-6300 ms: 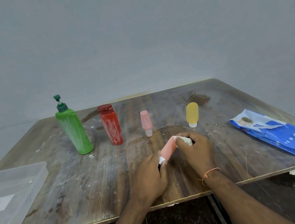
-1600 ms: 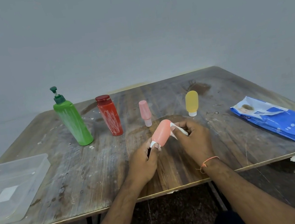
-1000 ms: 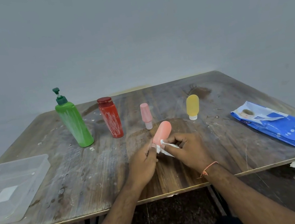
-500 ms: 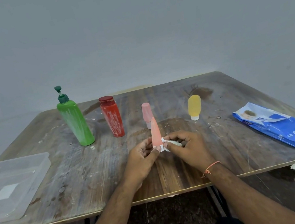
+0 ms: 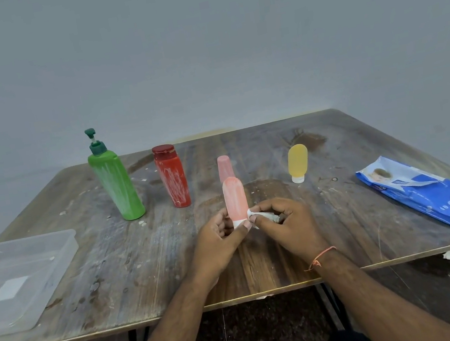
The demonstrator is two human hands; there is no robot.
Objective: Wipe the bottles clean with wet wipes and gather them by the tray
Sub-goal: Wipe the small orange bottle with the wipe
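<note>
The coral bottle (image 5: 235, 201) stands upright, cap down, its long axis vertical, pinched at the cap by the left hand (image 5: 220, 241). The right hand (image 5: 282, 227), immediately to its right, clamps a crumpled wet wipe (image 5: 264, 217) against the bottle's base.

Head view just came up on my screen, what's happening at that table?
A person is cleaning a small salmon-pink bottle, held upright by its white cap end in the left hand. The right hand pinches a crumpled wet wipe against the bottle's base. A green pump bottle, red bottle, pink bottle and yellow bottle stand in a row behind, not yet gathered by the clear tray at left.
</note>
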